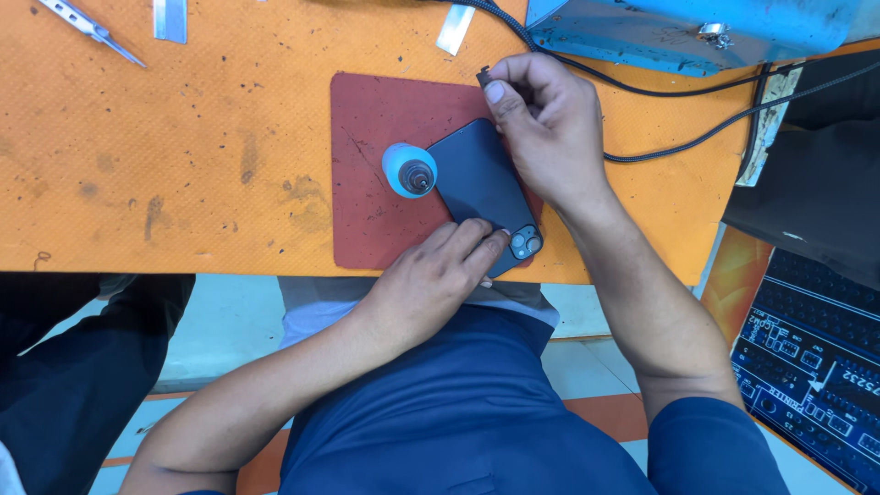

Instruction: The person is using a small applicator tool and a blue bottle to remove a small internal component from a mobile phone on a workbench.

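Head view: my left grip (pixel 445 266) pressing dark phone (pixel 481 188) face-down on red mat (pixel 367 174), steadying it. My right grip (pixel 541 115) pinching small dark part (pixel 482 75) at phone's far end. Blue-capped bottle (pixel 409 170) standing beside, on orange counter (pixel 183 137).

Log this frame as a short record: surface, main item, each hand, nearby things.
surface: orange table with a dark red mat on it
main item: dark blue phone lying back up on the mat, camera end toward the person
left hand: left hand presses its fingers on the phone near the cameras
right hand: right hand pinches a small dark part above the phone's far end
nearby: small blue bottle beside the phone; black cable; tweezers; blue metal box
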